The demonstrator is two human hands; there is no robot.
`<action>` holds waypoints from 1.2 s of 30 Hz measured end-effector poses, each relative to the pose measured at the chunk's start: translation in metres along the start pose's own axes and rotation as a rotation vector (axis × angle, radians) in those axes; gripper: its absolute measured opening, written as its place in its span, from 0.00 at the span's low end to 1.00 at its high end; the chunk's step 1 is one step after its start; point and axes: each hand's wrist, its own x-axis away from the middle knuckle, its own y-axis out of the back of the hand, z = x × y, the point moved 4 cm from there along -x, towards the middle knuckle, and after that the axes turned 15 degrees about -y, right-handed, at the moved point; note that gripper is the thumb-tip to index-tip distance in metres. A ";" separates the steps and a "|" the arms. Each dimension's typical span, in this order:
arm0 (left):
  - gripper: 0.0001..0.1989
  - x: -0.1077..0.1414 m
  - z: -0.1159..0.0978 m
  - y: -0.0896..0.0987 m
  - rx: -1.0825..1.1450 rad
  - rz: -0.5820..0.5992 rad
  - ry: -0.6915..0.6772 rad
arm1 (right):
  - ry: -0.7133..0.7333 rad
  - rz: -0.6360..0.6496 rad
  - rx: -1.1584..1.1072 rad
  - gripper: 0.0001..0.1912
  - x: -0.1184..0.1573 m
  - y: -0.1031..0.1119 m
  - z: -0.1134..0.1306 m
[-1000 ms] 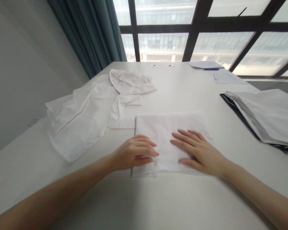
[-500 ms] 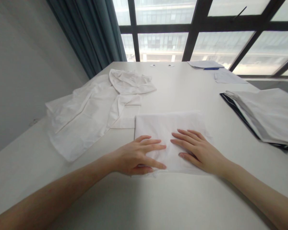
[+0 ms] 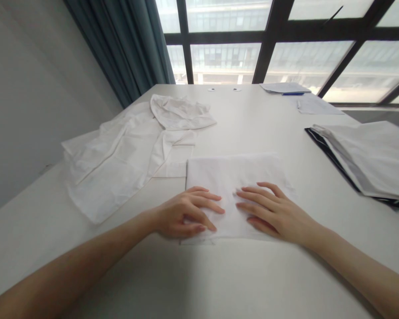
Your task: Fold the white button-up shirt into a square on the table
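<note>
A folded white cloth (image 3: 232,173) lies flat in front of me, roughly rectangular. My left hand (image 3: 189,212) rests on its lower left part, fingers apart and holding nothing. On the right part of the cloth lies my right hand (image 3: 269,210), palm down with fingers spread. A gap with bare cloth separates the two hands. The cloth's lower left corner shows a thin loose edge below my left hand.
Crumpled white garments (image 3: 119,155) spread over the left side of the white table (image 3: 252,279). Folded white fabric (image 3: 379,159) lies on a black piece at the right. Papers (image 3: 284,88) and a blue pen (image 3: 292,94) are at the far right, near the window.
My left hand has shifted slightly left, its fingers bending a little more. The fingers of my right hand have moved slightly on the cloth, which stays in place.
</note>
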 end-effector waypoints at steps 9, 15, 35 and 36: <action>0.14 0.010 0.021 0.001 -0.267 -0.275 0.299 | 0.034 0.086 -0.175 0.09 -0.002 0.001 0.019; 0.16 0.011 0.021 -0.003 -0.353 -0.171 0.401 | -0.064 0.158 -0.348 0.03 -0.004 0.001 0.019; 0.12 0.004 0.004 -0.001 -0.388 -0.175 0.129 | -0.444 -0.043 -0.621 0.11 -0.001 0.005 -0.005; 0.11 0.002 0.000 -0.002 -0.348 -0.139 0.073 | -0.433 -0.091 -0.551 0.10 0.000 0.005 -0.005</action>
